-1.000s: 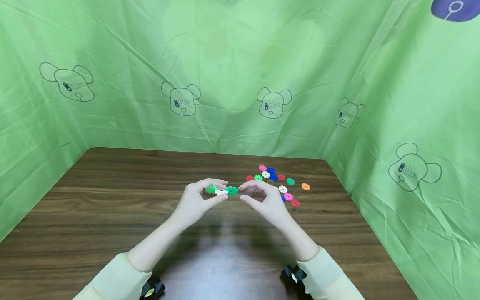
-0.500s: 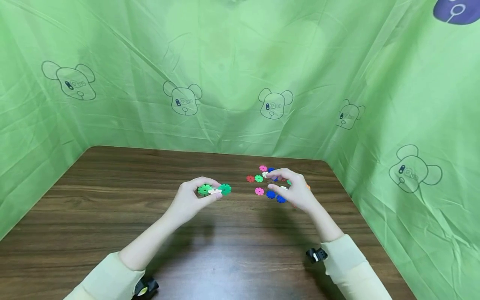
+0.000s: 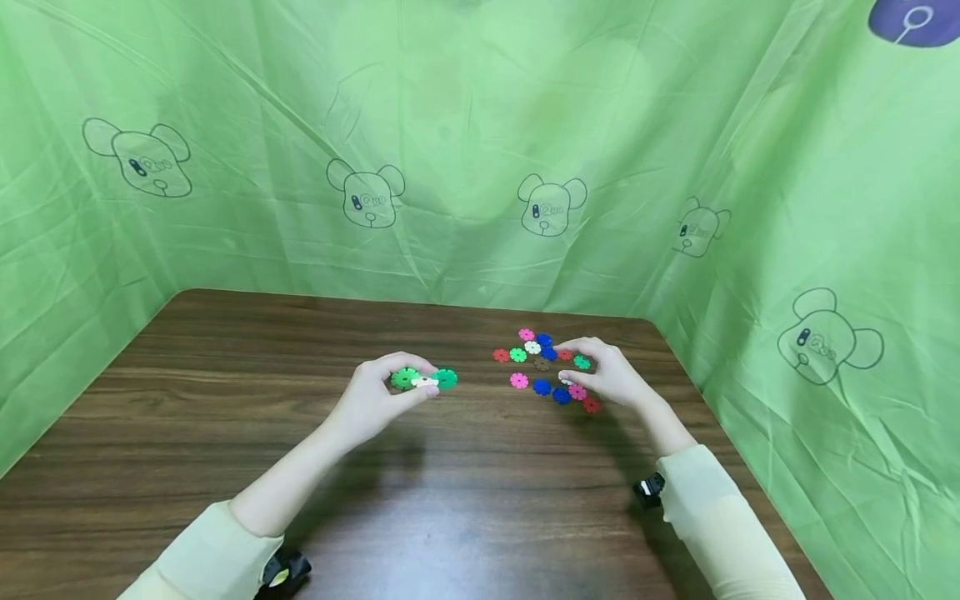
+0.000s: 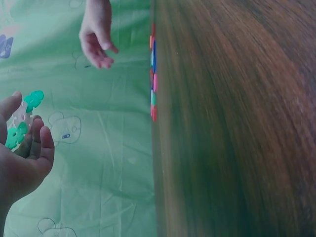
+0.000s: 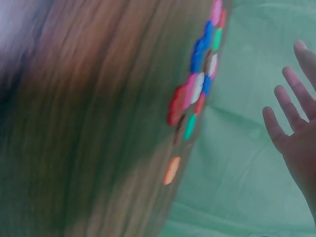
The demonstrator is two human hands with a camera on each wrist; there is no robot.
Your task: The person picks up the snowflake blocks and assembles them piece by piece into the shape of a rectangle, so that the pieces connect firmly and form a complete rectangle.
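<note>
My left hand [image 3: 369,403] pinches a small joined piece above the table, left of centre. Linked in it are a green snowflake disc [image 3: 405,378], a white snowflake disc [image 3: 425,382] and a second, deeper green disc [image 3: 447,379]. In the left wrist view, thumb and fingers are at the piece's edges around the white disc [image 4: 22,116]. My right hand [image 3: 613,377] is over the right end of the loose discs, thumb and fingers spread apart and holding nothing. Nearest to it in the head view are a green disc [image 3: 582,362] and a pink disc [image 3: 577,392].
Loose notched discs lie flat at the back right, among them a brown one [image 3: 542,364], a blue one [image 3: 542,387] and a red one [image 3: 591,405]. An orange disc [image 5: 172,170] is apart from the others. Green curtain [image 3: 465,258] surrounds the wooden table [image 3: 247,367].
My right hand has moved away from the joined piece, rightward over the loose discs, uncovering pink and blue ones. My left hand has drifted slightly left, still holding the piece.
</note>
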